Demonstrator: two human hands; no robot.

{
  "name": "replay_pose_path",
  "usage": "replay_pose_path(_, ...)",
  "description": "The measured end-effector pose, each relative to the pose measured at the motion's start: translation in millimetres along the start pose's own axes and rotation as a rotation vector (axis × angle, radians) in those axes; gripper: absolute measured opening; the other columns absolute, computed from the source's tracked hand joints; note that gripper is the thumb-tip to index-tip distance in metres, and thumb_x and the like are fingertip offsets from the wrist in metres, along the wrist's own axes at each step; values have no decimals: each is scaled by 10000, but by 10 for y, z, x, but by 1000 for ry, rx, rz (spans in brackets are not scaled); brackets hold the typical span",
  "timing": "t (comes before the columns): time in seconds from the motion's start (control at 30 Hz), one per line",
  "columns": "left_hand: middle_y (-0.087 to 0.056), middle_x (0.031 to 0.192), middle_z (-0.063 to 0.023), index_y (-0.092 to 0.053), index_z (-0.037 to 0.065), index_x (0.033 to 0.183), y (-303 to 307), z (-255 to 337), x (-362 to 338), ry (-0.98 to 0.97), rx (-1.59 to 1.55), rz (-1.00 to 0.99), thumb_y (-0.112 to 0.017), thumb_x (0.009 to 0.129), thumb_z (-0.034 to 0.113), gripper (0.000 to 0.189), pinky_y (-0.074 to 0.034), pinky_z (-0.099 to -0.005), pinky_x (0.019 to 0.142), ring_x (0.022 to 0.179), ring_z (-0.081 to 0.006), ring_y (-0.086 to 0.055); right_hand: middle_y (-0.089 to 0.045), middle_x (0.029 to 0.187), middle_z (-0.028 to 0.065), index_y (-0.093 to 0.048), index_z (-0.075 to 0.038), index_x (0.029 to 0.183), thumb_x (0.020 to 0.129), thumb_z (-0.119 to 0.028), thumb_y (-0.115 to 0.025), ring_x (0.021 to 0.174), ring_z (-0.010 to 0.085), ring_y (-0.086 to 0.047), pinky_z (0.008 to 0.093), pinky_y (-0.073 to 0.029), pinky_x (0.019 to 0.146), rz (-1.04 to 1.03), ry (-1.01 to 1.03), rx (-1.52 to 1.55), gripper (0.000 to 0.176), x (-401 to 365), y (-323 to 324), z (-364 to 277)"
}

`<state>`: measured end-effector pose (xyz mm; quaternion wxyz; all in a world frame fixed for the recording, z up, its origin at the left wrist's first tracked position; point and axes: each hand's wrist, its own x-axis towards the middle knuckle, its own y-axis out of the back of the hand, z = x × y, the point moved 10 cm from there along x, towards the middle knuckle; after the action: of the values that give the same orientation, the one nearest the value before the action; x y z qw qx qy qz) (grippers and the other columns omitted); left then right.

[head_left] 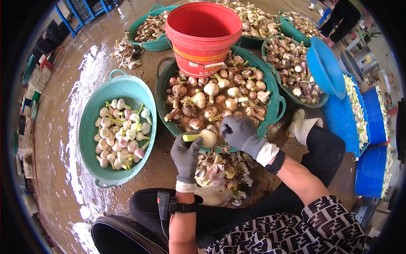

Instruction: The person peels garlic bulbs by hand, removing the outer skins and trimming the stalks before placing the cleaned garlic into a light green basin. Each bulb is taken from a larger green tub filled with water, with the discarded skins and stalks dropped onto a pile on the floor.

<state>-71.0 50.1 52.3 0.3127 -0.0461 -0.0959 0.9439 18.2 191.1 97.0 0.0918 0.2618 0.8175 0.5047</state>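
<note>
Gloved in grey, my left hand is closed on the stem of a pale garlic bulb at the near rim of a green tub. That tub holds unpeeled garlic bulbs in brown water. Just right of the bulb is my right hand, also in a grey glove, with its fingers curled; what it holds, if anything, is hidden. Cleaned white and pinkish bulbs lie in another green tub on the left.
A red bucket stands at the far side of the middle tub. Peelings lie below that tub's near rim. More garlic tubs stand behind. At the right are a blue basin and blue containers. Another person's legs show at top right.
</note>
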Motion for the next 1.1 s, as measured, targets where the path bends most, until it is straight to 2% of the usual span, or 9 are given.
replay_pose_path(0.17,-592,833,-45,-566,-26,937,-119,241,-39,-260,383,-41,-631,764,70,208,-440,-209,663,733,-89,-540,-570,737,108,-509,-84,785,714,-224,-538,711,293,-569,392,-447,654,-195,-13,-69,160,-60,-195,-192)
replay_pose_path(0.3,-599,826,-48,-571,-29,931,-41,210,-35,-188,380,-58,-646,745,69,224,-441,-211,643,726,-106,-548,-567,732,114,-507,-83,770,691,-175,-543,707,295,-565,398,-435,636,-206,-21,-59,127,-63,-280,-17)
replay_pose_path(0.37,-608,839,-58,-571,-38,937,-7,8,-69,180,-156,-98,-665,705,63,270,-442,-217,656,734,-128,-558,-563,725,106,-515,-97,778,667,-145,-569,700,288,-558,389,-430,618,-198,-90,-73,132,-44,-318,195)
replay_pose_path(0.57,-575,733,-70,-558,-39,943,514,1033,-275,-182,-648,210,-569,810,195,269,-465,-223,550,620,-151,-571,-579,764,92,-558,-128,836,693,-262,-587,807,266,-566,371,-430,700,-646,22,-31,198,-422,-777,285)
replay_pose_path(0.67,-522,719,-48,-473,4,1025,301,2244,-706,-462,-1762,-921,-549,820,242,324,-437,-173,464,521,-95,-493,-574,835,76,-584,-197,954,728,-252,-578,866,241,-563,364,-434,765,-830,-31,-83,232,-507,-973,572)
replay_pose_path(0.73,-521,685,-61,-436,3,1117,408,2191,-609,-359,-1647,-870,-502,845,250,373,-429,-199,417,472,-96,-477,-542,993,56,-581,-214,983,758,-188,-559,939,239,-538,349,-435,809,-530,-35,-341,228,-178,-819,851)
replay_pose_path(0.87,-481,830,-41,-290,32,1301,349,1472,-319,-269,-1317,-259,-479,851,334,574,-406,-214,485,534,-92,-434,-493,1112,29,-567,-169,1056,759,-111,-541,1053,243,-475,351,-434,824,-684,-71,-718,303,-119,-1218,974)
replay_pose_path(1.07,-503,1008,-93,-370,-18,1236,-108,526,14,118,-632,-206,-518,840,277,515,-433,-254,637,730,-128,-506,-572,991,50,-635,-141,924,718,-337,-615,982,222,-521,330,-439,784,-555,13,-653,285,119,-976,930)
replay_pose_path(1.1,-497,1036,-112,-359,-14,1241,-144,377,23,147,-435,-176,-558,818,248,535,-445,-276,691,808,-162,-516,-585,954,65,-631,-127,904,697,-370,-632,924,216,-545,319,-442,760,-565,-197,-379,319,118,-859,1041)
